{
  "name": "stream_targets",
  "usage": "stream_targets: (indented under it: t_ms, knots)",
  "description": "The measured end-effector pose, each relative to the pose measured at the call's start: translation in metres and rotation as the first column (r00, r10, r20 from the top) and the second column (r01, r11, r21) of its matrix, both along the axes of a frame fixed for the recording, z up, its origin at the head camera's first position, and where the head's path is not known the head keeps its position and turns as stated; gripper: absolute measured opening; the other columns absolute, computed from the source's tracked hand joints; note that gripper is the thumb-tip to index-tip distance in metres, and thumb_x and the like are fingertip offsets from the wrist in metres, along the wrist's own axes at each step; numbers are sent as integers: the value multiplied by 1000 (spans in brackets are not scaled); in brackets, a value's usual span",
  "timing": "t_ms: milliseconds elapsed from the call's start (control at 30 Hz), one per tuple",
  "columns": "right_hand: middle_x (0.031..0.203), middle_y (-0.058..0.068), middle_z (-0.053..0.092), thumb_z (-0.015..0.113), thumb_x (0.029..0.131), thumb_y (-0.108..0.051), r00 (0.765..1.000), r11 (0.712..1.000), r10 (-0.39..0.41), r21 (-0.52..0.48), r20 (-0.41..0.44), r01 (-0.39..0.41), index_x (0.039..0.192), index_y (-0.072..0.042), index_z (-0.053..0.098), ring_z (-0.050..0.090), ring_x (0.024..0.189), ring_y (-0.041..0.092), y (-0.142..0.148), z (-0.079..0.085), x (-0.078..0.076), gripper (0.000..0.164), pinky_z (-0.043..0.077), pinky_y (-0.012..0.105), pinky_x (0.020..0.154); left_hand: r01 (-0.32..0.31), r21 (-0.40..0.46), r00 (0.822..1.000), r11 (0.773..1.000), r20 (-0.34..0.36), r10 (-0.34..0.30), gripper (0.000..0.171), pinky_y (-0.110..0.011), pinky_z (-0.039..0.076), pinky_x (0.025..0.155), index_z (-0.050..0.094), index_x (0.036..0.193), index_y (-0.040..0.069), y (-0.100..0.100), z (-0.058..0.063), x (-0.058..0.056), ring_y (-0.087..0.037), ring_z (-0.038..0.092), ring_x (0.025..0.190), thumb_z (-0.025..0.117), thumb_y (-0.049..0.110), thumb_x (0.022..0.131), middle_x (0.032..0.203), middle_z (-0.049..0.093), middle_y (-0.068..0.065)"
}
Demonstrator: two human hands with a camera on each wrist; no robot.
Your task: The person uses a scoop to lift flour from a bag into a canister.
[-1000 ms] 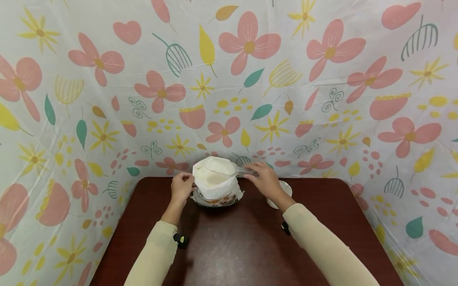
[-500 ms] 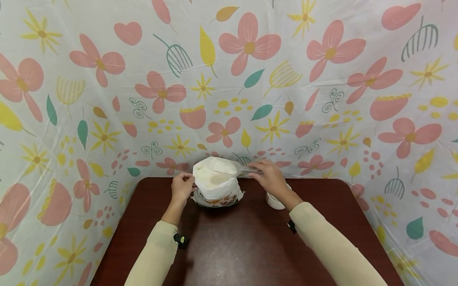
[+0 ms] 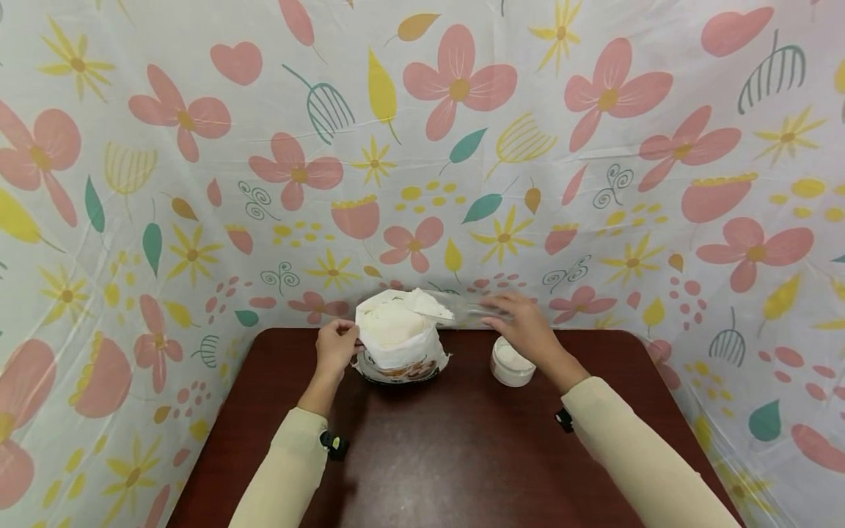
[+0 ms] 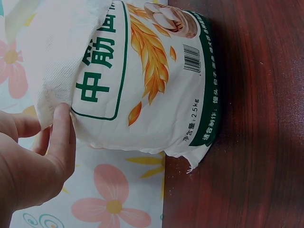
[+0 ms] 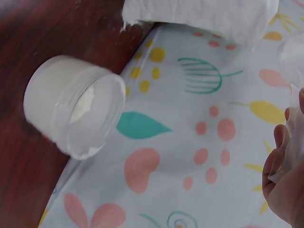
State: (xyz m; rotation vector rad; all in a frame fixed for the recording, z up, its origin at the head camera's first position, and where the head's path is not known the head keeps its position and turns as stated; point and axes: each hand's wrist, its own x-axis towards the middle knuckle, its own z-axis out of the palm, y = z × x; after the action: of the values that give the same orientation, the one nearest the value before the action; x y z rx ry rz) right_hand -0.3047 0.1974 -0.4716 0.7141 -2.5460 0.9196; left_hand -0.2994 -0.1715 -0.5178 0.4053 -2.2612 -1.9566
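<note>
A white flour bag [image 3: 400, 354] stands on the table with its top rolled outward, full of white flour [image 3: 389, 325]. Green lettering, wheat ears and "2.5kg" show on its side in the left wrist view. My left hand [image 3: 335, 346] pinches the left edge of the folded rim between thumb and fingers. In my right hand [image 3: 521, 328] is the handle of a clear plastic scoop [image 3: 465, 308], held over the bag's right rim. A heap of flour [image 3: 430, 304] lies in its bowl. Below the right hand stands a clear open jar [image 3: 513, 372] with flour inside.
The dark red-brown table [image 3: 436, 455] ends against a flower-printed cloth [image 3: 422, 183] at the back and sides. White specks lie on the table beside the bag in the left wrist view.
My right hand has drawn the scoop to the right, up out of the bag, and flour now shows heaped in it. The jar has come into fuller view. My left hand stays at the rim.
</note>
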Motion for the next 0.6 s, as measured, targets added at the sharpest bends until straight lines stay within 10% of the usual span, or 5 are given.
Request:
stream_targets:
  t_ms: [600]
  knots:
    - [106,5,69,83,87,-13,985,991,-129,20,-116,132,120,-14,76,65,90,20,71,-9,31,34,59,33,71,3,-8,1000,1000,4,-3,23,-50,67,82,66,116,-7,1,3,2,-16,70,68,60,9,101,92,65,-15]
